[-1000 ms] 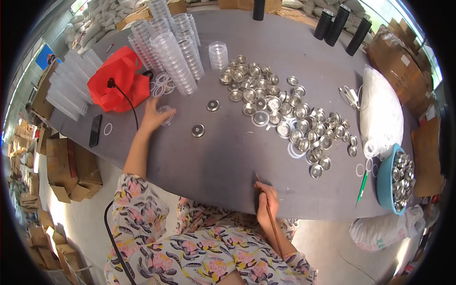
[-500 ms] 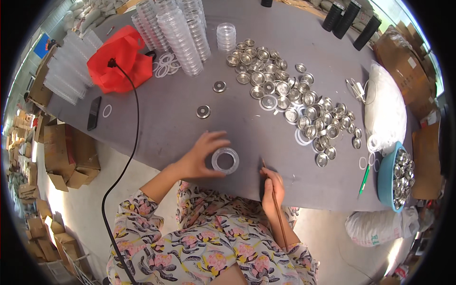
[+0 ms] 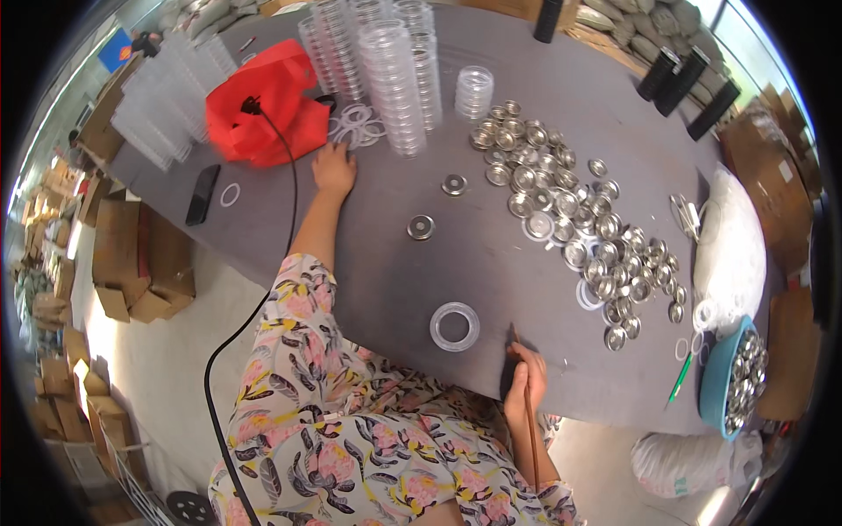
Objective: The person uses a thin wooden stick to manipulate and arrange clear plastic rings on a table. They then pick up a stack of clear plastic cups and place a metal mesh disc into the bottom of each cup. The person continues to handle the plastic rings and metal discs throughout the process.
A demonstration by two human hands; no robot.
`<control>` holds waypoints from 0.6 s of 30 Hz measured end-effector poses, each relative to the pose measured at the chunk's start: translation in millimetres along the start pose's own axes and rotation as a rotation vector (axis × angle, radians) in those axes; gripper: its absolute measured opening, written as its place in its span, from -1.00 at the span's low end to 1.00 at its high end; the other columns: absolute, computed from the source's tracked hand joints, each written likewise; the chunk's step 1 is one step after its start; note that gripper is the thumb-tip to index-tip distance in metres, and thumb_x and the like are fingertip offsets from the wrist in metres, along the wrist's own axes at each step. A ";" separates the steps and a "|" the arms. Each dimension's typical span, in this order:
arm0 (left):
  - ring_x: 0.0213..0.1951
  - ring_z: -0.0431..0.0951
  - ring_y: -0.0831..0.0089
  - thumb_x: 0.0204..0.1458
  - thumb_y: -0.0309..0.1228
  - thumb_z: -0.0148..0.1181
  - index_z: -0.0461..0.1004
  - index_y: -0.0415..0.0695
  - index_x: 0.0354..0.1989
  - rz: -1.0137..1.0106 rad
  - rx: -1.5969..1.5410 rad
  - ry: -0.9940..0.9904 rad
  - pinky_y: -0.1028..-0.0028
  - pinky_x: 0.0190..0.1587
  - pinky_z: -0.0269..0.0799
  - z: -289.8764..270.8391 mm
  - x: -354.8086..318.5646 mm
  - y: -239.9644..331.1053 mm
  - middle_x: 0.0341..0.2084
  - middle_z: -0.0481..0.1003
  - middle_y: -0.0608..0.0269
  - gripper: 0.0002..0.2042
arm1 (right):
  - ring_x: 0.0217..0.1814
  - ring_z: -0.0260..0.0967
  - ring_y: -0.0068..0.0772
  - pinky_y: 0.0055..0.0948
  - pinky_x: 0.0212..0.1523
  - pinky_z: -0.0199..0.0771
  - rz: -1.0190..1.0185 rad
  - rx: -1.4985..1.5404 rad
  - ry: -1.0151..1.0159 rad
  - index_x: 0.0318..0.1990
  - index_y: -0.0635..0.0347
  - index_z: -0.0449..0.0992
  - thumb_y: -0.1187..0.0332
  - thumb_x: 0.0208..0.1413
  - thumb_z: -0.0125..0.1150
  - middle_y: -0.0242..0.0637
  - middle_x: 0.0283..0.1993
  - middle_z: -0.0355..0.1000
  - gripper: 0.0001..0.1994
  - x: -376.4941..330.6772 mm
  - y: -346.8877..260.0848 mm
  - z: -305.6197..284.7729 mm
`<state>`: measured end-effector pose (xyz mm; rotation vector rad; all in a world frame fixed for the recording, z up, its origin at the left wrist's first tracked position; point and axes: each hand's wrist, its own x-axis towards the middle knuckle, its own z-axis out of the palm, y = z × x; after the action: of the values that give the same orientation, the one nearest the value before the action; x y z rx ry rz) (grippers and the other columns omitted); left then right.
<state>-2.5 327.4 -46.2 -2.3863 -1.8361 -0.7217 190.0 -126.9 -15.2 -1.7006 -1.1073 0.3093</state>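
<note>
My left hand (image 3: pixel 335 171) is stretched far forward on the left, its fingertips at the near edge of a small pile of white rings (image 3: pixel 358 128). Its fingers look extended and a little apart, with nothing visible in them. Near the table's front edge, my right hand (image 3: pixel 526 382) is closed around a thin brown stick (image 3: pixel 531 438), whose pointed tip shows beyond the fingers. To the left of that tip lies a clear round plastic ring-shaped piece (image 3: pixel 454 344), untouched. Two silver metal discs, a nearer one (image 3: pixel 421 228) and a farther one (image 3: pixel 453 184), lie flat beyond it.
Stacks of clear plastic cups (image 3: pixel 393 88) and a red bag (image 3: pixel 263 105) with a black cable stand at the back left. Many silver metal caps (image 3: pixel 570 210) spread across the right. A blue basin (image 3: pixel 728 386) of caps and a white sack (image 3: pixel 728 245) line the right edge.
My left hand has left the clear plastic piece and moved forward-left to the white rings. My right hand keeps hold of the brown stick. The whole view has shifted.
</note>
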 end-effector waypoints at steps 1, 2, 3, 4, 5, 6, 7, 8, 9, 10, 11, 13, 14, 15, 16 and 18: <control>-0.02 0.32 0.21 -0.11 -0.26 0.12 0.38 -0.03 -0.07 0.019 0.059 0.012 0.15 -0.01 0.20 -7.4 0.9 3.7 -0.11 0.35 0.16 -0.63 | -0.20 0.32 -0.19 -0.32 -0.10 0.25 -0.002 -0.001 0.013 -0.20 0.33 0.44 0.29 0.12 -0.18 -0.13 -0.29 0.42 -0.69 0.0 -0.8 1.6; -0.10 0.37 0.22 -0.11 -0.24 0.13 0.44 -0.02 -0.14 0.036 0.121 0.023 0.22 -0.06 0.24 -12.1 1.1 8.1 -0.16 0.38 0.16 -0.68 | -0.22 0.32 -0.17 -0.30 -0.11 0.24 -0.005 0.000 0.023 -0.22 0.32 0.44 0.33 0.10 -0.18 -0.14 -0.30 0.42 -0.71 -0.8 -0.4 3.1; -0.14 0.39 0.23 -0.12 -0.27 0.13 0.46 0.00 -0.18 0.054 0.074 -0.007 0.25 -0.09 0.25 -16.2 2.3 6.0 -0.23 0.40 0.16 -0.71 | -0.22 0.32 -0.18 -0.30 -0.10 0.24 0.013 0.011 0.034 -0.22 0.33 0.45 0.33 0.11 -0.19 -0.14 -0.31 0.42 -0.71 -3.5 2.6 4.8; -0.18 0.41 0.24 -0.12 -0.30 0.13 0.49 0.01 -0.21 0.079 0.022 -0.042 0.27 -0.12 0.26 -19.2 2.4 5.5 -0.30 0.42 0.17 -0.74 | -0.22 0.32 -0.18 -0.30 -0.11 0.25 0.010 0.006 0.042 -0.22 0.33 0.45 0.33 0.10 -0.19 -0.14 -0.31 0.42 -0.70 -5.4 3.9 4.6; -0.21 0.42 0.24 -0.12 -0.30 0.13 0.51 0.01 -0.26 0.078 -0.043 0.031 0.28 -0.13 0.27 -23.7 -2.4 2.1 -0.35 0.42 0.17 -0.78 | -0.22 0.32 -0.19 -0.30 -0.11 0.25 0.008 0.001 0.050 -0.23 0.33 0.45 0.33 0.10 -0.20 -0.14 -0.31 0.42 -0.70 -5.2 3.3 6.1; -0.24 0.43 0.24 -0.12 -0.30 0.14 0.52 0.00 -0.31 0.090 -0.118 0.099 0.29 -0.14 0.27 -26.0 -9.5 5.7 -0.40 0.43 0.16 -0.81 | -0.20 0.32 -0.22 -0.32 -0.09 0.26 0.014 0.006 0.025 -0.21 0.35 0.44 0.29 0.13 -0.20 -0.13 -0.29 0.41 -0.67 -4.0 0.8 6.5; -0.27 0.44 0.23 -0.12 -0.30 0.14 0.54 -0.01 -0.36 0.111 -0.202 0.160 0.29 -0.16 0.27 -29.5 -18.8 13.7 -0.44 0.44 0.16 -0.84 | -0.18 0.32 -0.25 -0.34 -0.07 0.26 0.029 0.003 0.009 -0.18 0.36 0.43 0.24 0.16 -0.21 -0.12 -0.26 0.40 -0.64 -4.0 -1.3 3.9; -0.34 0.47 0.31 -0.12 -0.35 0.17 0.54 -0.09 -0.40 0.109 -0.326 0.242 0.33 -0.23 0.31 -36.2 -29.2 19.0 -0.49 0.47 0.15 -0.86 | -0.15 0.32 -0.29 -0.36 -0.05 0.26 0.045 0.000 -0.004 -0.16 0.38 0.42 0.20 0.18 -0.21 -0.11 -0.24 0.39 -0.61 -3.9 -3.0 2.0; -0.37 0.48 0.36 -0.11 -0.37 0.18 0.54 -0.12 -0.39 0.069 -0.483 0.268 0.38 -0.27 0.32 -41.0 -41.9 27.3 -0.49 0.48 0.15 -0.86 | -0.18 0.32 -0.26 -0.35 -0.08 0.26 0.033 0.018 0.011 -0.18 0.36 0.43 0.26 0.15 -0.19 -0.12 -0.26 0.41 -0.66 -5.1 -2.2 0.7; -0.40 0.48 0.40 -0.11 -0.39 0.19 0.53 -0.15 -0.38 0.026 -0.642 0.288 0.42 -0.30 0.34 -46.6 -53.6 32.0 -0.49 0.49 0.16 -0.86 | -0.21 0.33 -0.23 -0.34 -0.10 0.27 0.024 0.034 0.030 -0.20 0.35 0.44 0.33 0.12 -0.18 -0.13 -0.28 0.42 -0.70 -2.1 -1.0 3.5; -0.43 0.48 0.45 -0.10 -0.42 0.20 0.52 -0.18 -0.37 -0.010 -0.821 0.282 0.47 -0.34 0.35 -46.1 -67.4 46.8 -0.49 0.50 0.17 -0.86 | -0.24 0.33 -0.20 -0.33 -0.13 0.27 0.031 0.030 0.071 -0.22 0.33 0.45 0.39 0.09 -0.16 -0.14 -0.31 0.43 -0.74 -2.5 0.5 2.3; -0.46 0.46 0.58 -0.09 -0.50 0.20 0.50 -0.26 -0.37 -0.294 -1.153 0.079 0.62 -0.41 0.32 -72.9 -113.4 69.6 -0.49 0.52 0.19 -0.88 | -0.24 0.33 -0.20 -0.34 -0.13 0.27 0.011 0.042 0.044 -0.23 0.35 0.45 0.42 0.08 -0.15 -0.14 -0.30 0.43 -0.76 1.1 1.2 2.8; -0.46 0.44 0.60 -0.09 -0.51 0.20 0.50 -0.27 -0.35 -0.345 -1.251 -0.005 0.64 -0.41 0.31 -89.7 -137.9 77.3 -0.49 0.51 0.21 -0.88 | -0.24 0.33 -0.21 -0.35 -0.14 0.27 0.002 0.060 0.025 -0.23 0.36 0.44 0.38 0.10 -0.15 -0.13 -0.30 0.43 -0.73 2.5 -0.8 2.0; -0.46 0.43 0.63 -0.08 -0.53 0.19 0.49 -0.27 -0.34 -0.392 -1.348 -0.088 0.66 -0.41 0.30 -103.4 -160.0 85.2 -0.48 0.51 0.22 -0.87 | -0.24 0.33 -0.22 -0.36 -0.14 0.27 -0.012 0.082 0.013 -0.23 0.38 0.44 0.33 0.12 -0.16 -0.12 -0.30 0.43 -0.71 2.9 -0.7 0.8; -0.47 0.41 0.63 -0.09 -0.54 0.20 0.49 -0.26 -0.34 -0.401 -1.375 -0.189 0.66 -0.42 0.29 -116.0 -178.2 91.4 -0.48 0.51 0.24 -0.87 | -0.24 0.33 -0.22 -0.36 -0.14 0.27 -0.004 0.134 0.036 -0.23 0.39 0.44 0.29 0.13 -0.18 -0.11 -0.30 0.42 -0.68 2.8 1.5 1.0; -0.47 0.40 0.62 -0.12 -0.57 0.21 0.48 -0.23 -0.33 -0.279 -1.343 -0.225 0.64 -0.42 0.28 -123.0 -213.1 99.0 -0.47 0.50 0.27 -0.85 | -0.24 0.33 -0.24 -0.37 -0.15 0.27 0.000 0.254 0.073 -0.23 0.40 0.43 0.21 0.16 -0.21 -0.11 -0.31 0.42 -0.62 -0.6 7.3 2.8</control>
<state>7.9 67.4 4.9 -2.8584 -2.1297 -2.4189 191.7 -125.9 -22.8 -1.4756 -0.9713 0.3692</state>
